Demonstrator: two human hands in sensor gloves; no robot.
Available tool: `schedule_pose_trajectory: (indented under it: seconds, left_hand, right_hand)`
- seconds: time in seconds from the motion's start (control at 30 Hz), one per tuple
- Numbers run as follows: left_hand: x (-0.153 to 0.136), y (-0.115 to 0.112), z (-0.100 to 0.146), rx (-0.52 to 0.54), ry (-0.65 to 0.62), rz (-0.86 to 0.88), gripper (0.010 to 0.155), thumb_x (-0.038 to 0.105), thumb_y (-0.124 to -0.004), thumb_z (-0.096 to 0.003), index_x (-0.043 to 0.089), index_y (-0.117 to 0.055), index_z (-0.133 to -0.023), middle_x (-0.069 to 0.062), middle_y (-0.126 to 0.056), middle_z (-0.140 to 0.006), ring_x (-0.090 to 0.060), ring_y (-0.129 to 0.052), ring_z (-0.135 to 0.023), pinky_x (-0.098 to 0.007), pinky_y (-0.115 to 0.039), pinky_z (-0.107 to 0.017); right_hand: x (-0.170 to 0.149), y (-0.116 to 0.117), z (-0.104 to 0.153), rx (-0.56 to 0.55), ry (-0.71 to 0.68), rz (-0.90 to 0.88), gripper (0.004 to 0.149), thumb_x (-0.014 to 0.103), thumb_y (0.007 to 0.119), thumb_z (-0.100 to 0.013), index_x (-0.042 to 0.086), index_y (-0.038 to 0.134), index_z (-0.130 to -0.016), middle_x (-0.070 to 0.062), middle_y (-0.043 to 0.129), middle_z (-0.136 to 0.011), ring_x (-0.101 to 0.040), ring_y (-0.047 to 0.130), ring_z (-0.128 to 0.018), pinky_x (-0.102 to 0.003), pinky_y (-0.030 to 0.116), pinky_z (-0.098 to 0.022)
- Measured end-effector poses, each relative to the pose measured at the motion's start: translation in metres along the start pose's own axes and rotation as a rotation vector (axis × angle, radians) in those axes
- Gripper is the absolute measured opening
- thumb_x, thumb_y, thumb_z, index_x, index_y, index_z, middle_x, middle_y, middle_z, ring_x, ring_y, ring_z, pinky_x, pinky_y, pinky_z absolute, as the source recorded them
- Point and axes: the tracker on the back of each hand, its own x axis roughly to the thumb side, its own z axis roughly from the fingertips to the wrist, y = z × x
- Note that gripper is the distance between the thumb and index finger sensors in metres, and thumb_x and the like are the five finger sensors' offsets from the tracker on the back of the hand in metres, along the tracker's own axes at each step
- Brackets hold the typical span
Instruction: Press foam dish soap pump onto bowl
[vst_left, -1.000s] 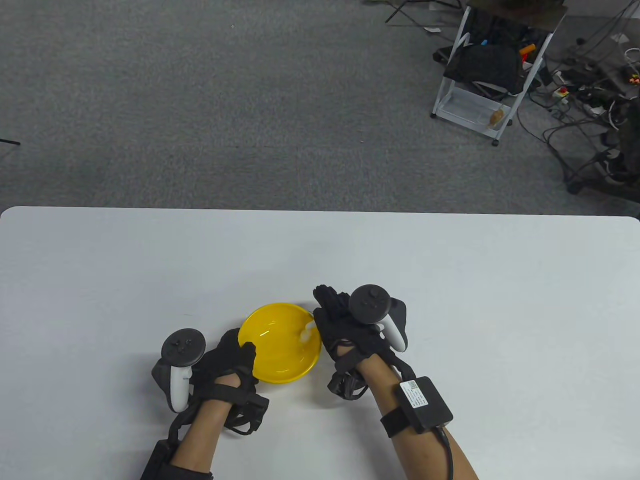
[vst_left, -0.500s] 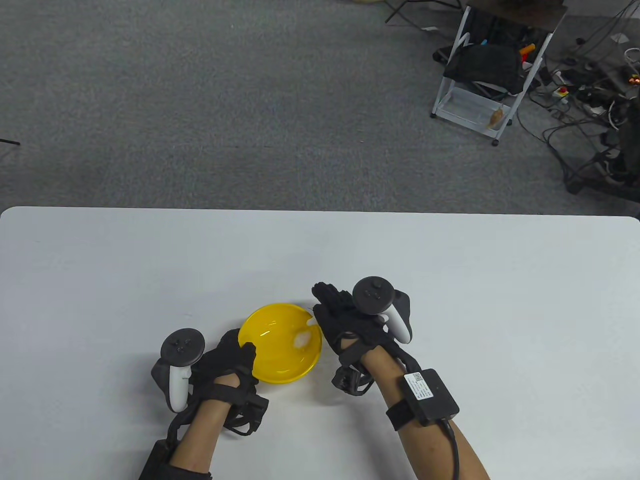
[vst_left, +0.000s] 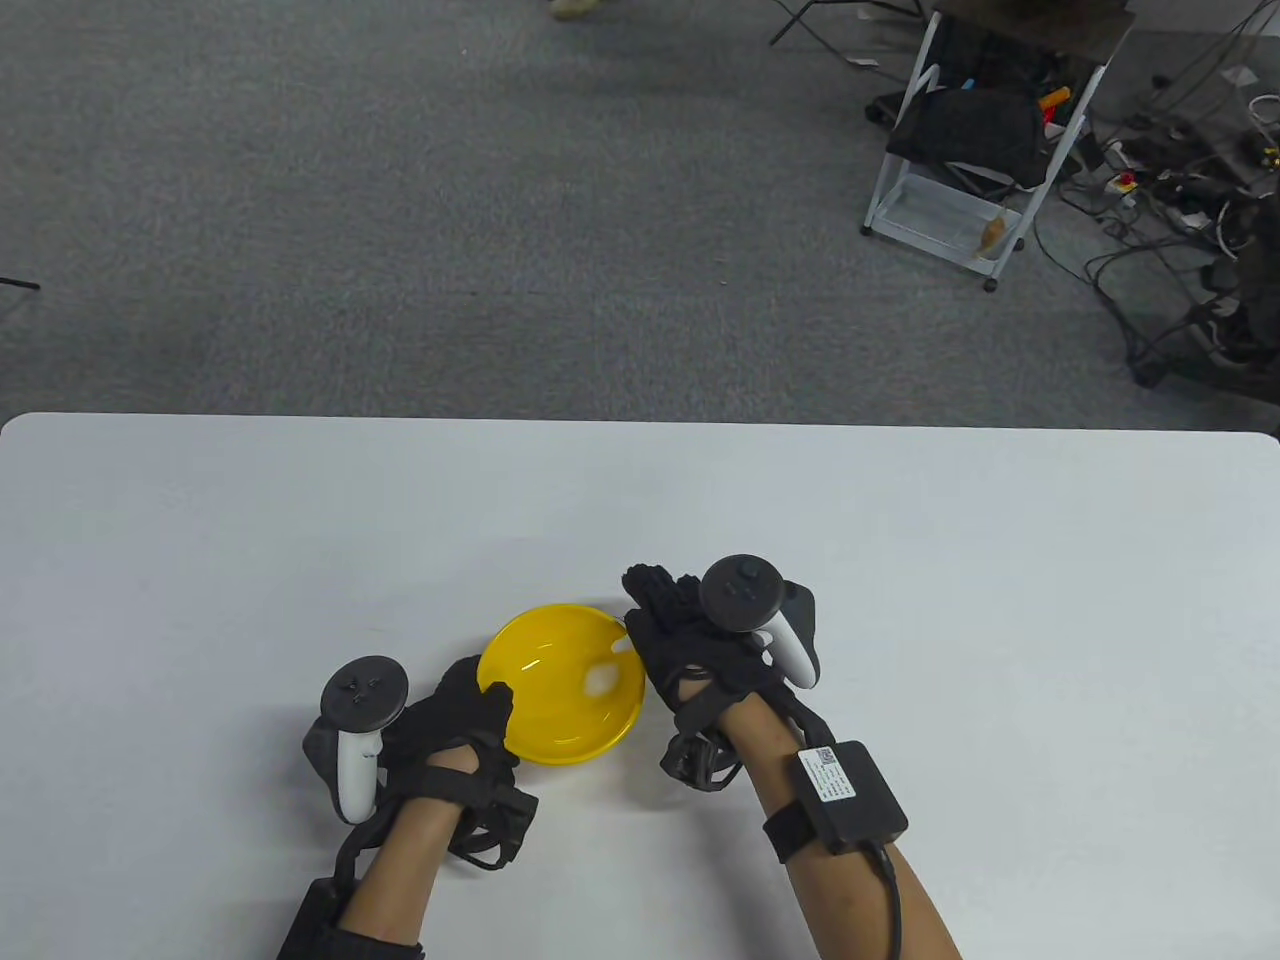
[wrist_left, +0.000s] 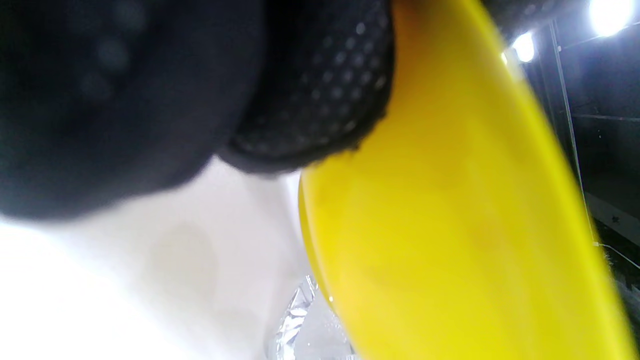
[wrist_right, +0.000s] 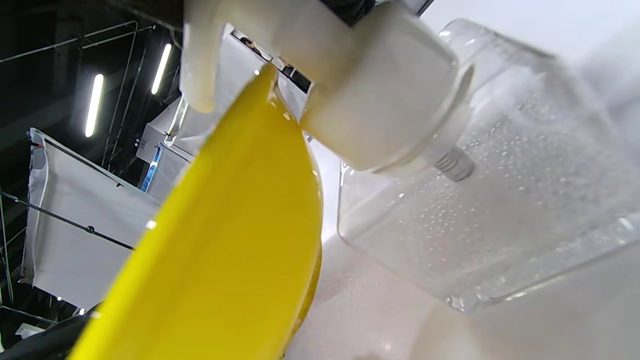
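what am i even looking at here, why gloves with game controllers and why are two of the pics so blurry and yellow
These are a person's two hands in black sensor gloves; the controller-like things strapped on their backs are motion trackers, not held. One camera looks down at the white table. The other two sit on the wrists, very close up, hence the blur. The left hand holds the rim of a yellow bowl. The right hand rests on top of a clear soap bottle, its white pump reaching over the bowl's edge. A white dab of foam lies in the bowl.
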Motion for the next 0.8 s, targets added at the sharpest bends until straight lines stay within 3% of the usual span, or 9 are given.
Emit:
schedule_pose_trajectory:
  seconds: [0.37, 0.63, 0.8]
  left_hand:
    - [0.001, 0.0, -0.001, -0.001, -0.001, -0.003, 0.058, 0.038, -0.079, -0.0417, 0.013, -0.063, -0.091, -0.004, -0.102, -0.027, -0.019, -0.107, 0.001, -0.034, -0.092, 0.002]
    - [0.001, 0.0, -0.002, -0.005, -0.001, 0.0, 0.058, 0.038, -0.079, -0.0418, 0.014, -0.063, -0.091, -0.004, -0.102, -0.027, -0.019, -0.107, 0.0, -0.035, -0.092, 0.001]
    - [0.001, 0.0, -0.002, 0.001, -0.006, -0.006, 0.058, 0.038, -0.079, -0.0417, 0.013, -0.063, -0.091, -0.004, -0.102, -0.027, -0.019, -0.107, 0.001, -0.035, -0.092, 0.002]
  right_hand:
    - [-0.007, 0.005, -0.001, -0.004, -0.018, -0.02, 0.068, 0.051, 0.051, -0.047, 0.027, 0.034, -0.108, -0.009, 0.029, -0.118, -0.046, 0.014, -0.106, -0.084, 0.033, -0.062]
    - [-0.013, 0.008, -0.002, 0.001, -0.03, -0.055, 0.068, 0.05, 0.051, -0.047, 0.027, 0.034, -0.108, -0.009, 0.029, -0.118, -0.045, 0.012, -0.106, -0.085, 0.028, -0.061]
    - [-0.009, 0.006, 0.001, -0.026, -0.014, 0.005, 0.069, 0.051, 0.051, -0.047, 0.026, 0.033, -0.108, -0.01, 0.029, -0.118, -0.046, 0.012, -0.105, -0.085, 0.028, -0.06]
